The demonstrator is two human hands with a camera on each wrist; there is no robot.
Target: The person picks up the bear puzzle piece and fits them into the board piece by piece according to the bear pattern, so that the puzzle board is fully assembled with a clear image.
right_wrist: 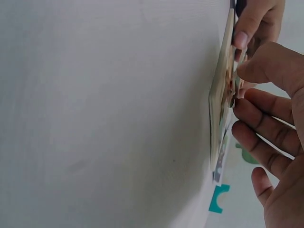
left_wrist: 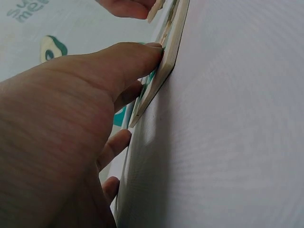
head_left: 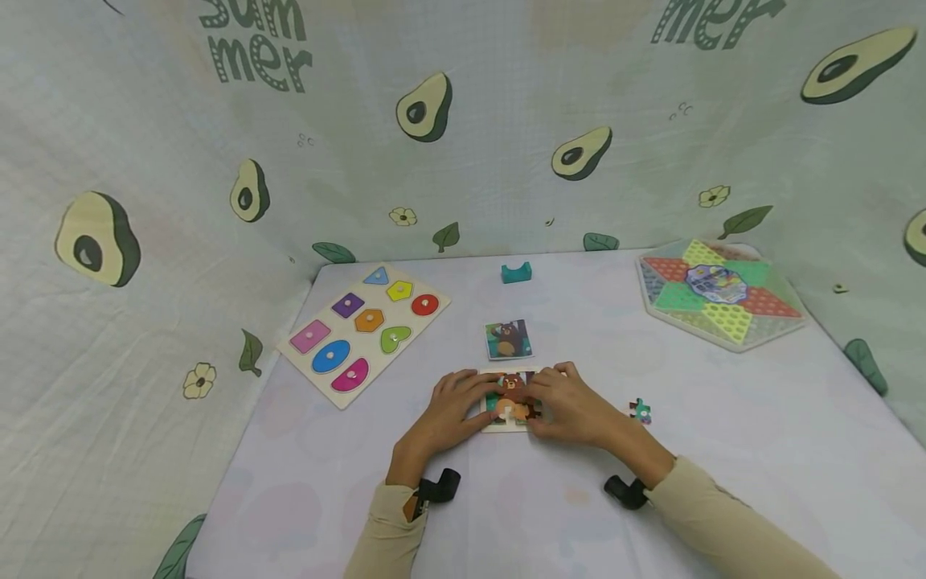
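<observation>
A wooden jigsaw board with a bear picture lies flat on the table between the two hands. My left hand rests on its left side, the index finger across the upper part and the thumb pressing near the front edge; the other fingers are spread on the table beside it. From the right, my right hand pinches a puzzle piece between thumb and fingers, tilted over the board. Its pads hide part of the piece. A loose teal-and-brown puzzle piece lies right of the right hand.
Behind the board lies a bear picture card, and farther back a teal notched block. A shape-puzzle board lies at the left, and a hexagonal star-patterned game board at the back right. A patterned cloth hangs behind the table.
</observation>
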